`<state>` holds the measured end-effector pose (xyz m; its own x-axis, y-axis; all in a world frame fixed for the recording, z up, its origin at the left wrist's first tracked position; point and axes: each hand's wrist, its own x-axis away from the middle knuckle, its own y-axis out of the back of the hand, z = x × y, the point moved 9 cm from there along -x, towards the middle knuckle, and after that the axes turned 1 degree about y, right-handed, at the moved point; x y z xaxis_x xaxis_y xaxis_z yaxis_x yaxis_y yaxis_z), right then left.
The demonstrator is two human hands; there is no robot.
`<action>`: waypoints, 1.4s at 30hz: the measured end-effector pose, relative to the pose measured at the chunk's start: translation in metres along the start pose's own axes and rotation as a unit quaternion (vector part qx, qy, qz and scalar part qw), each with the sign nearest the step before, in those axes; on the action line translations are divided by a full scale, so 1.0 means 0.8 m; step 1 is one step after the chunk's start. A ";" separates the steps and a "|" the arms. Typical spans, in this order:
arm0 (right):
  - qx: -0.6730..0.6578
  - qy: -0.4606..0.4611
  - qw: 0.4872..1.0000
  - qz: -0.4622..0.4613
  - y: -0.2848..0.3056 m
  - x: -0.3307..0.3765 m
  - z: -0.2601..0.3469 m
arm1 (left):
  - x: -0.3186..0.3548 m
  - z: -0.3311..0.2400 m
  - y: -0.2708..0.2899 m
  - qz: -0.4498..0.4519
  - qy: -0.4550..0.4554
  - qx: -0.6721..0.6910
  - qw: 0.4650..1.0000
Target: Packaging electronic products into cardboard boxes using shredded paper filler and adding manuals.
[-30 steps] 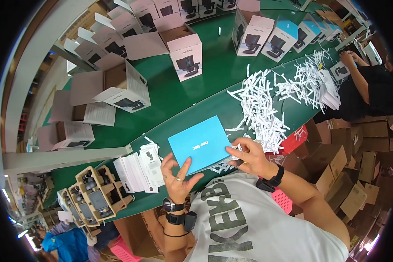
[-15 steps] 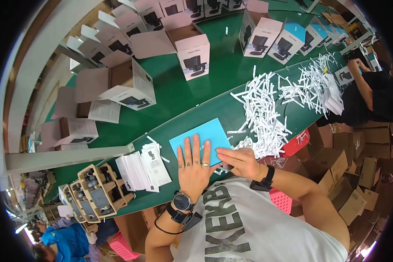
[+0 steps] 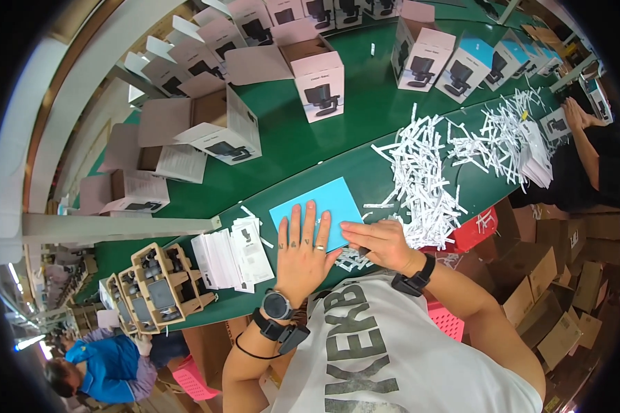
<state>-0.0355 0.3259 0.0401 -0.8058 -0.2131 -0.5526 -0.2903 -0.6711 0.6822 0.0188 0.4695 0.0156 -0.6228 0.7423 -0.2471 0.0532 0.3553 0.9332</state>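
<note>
Head view: the blue box (image 3: pixel 334 198) lies at the near side of the green bench (image 3: pixel 355 160), between leaflets (image 3: pixel 217 260) on the left and paper strips (image 3: pixel 424 180) on the right. The left hand (image 3: pixel 302 260) spreads flat across its top, fingers a little apart, apparently to keep it from sliding. The right hand (image 3: pixel 386 246) rests extended fingers, held close together, at its right edge, perhaps bracing that side; whether the thumb grips underneath, I cannot tell. Leaflets and strips flank the box, likely for easy reach. Open cartons (image 3: pixel 320 91) stand beyond, flaps back, which seems to leave their insides accessible.
</note>
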 end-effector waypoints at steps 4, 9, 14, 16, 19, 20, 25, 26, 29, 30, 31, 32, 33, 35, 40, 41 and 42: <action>-0.008 -0.003 0.999 0.033 0.003 -0.011 -0.004 | -0.015 0.037 0.040 -0.022 0.000 0.049 0.999; -0.026 0.001 1.000 0.003 -0.008 -0.019 -0.007 | 0.001 0.050 0.038 0.002 0.059 0.060 0.996; -0.150 -0.196 0.969 0.023 0.001 0.015 -0.044 | 0.025 0.077 0.053 -0.009 -0.009 0.116 0.993; -0.142 -0.242 0.958 -0.056 0.023 0.042 -0.067 | 0.011 0.069 0.056 -0.026 -0.036 0.141 0.989; -0.129 -0.329 0.934 -0.059 0.034 0.100 -0.144 | -0.020 0.093 0.066 -0.067 0.027 0.120 0.990; -0.134 -0.318 0.937 -0.054 0.037 0.104 -0.152 | -0.039 0.101 0.065 -0.075 0.035 0.112 0.990; -0.144 -0.421 0.895 -0.036 0.053 0.129 -0.195 | -0.157 0.189 0.057 -0.201 0.287 0.008 0.937; -0.166 -0.436 0.884 -0.035 0.050 0.122 -0.191 | -0.174 0.199 0.038 -0.203 0.281 0.008 0.938; -0.224 -0.455 0.862 -0.025 0.034 0.102 -0.170 | -0.176 0.247 -0.008 -0.252 0.293 -0.130 0.913; -0.247 -0.472 0.846 -0.027 0.031 0.101 -0.167 | -0.195 0.239 -0.005 -0.253 0.277 -0.123 0.919; -0.272 -0.487 0.829 -0.029 0.027 0.103 -0.164 | -0.203 0.237 -0.003 -0.197 0.287 -0.093 0.933; -0.267 -0.494 0.826 -0.046 0.033 0.110 -0.159 | -0.206 0.228 0.003 -0.137 0.293 -0.063 0.944; -0.271 -0.486 0.827 -0.076 0.039 0.113 -0.151 | -0.201 0.218 0.009 -0.076 0.301 -0.037 0.950; -0.286 -0.464 0.829 -0.124 0.043 0.111 -0.138 | -0.178 0.176 0.043 -0.047 0.220 0.142 0.964; -0.343 -0.517 0.767 -0.162 0.040 0.106 -0.129 | -0.107 0.101 0.233 -0.171 0.090 0.309 0.931; -0.403 -0.531 0.723 -0.185 0.036 0.101 -0.134 | -0.088 0.104 0.296 -0.254 0.116 0.277 0.920; -0.438 -0.531 0.703 -0.177 0.030 0.074 -0.126 | -0.051 0.091 0.361 -0.325 0.113 0.140 0.928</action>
<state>-0.0380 0.2256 -0.0249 -0.8293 0.4159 0.3732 -0.5154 -0.8274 -0.2231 0.1166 0.5835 0.2764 -0.7405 0.1916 -0.6442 -0.2102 0.8444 0.4927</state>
